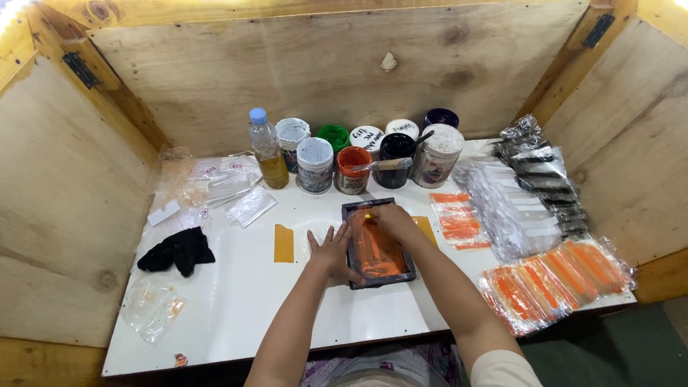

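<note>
Left hand (331, 252) lies flat with fingers spread, pressing the near-left edge of the small dark printing frame (378, 244) down onto the white table (236, 301). Right hand (393, 218) is closed around something at the frame's far end, probably a squeegee, though I can't really make it out. The frame sits mid-table, its screen slick with orange ink (374, 252). Looks stiff and light, so I'd hold it by the clean outer rim. Paint jars (315, 165) stand behind.
</note>
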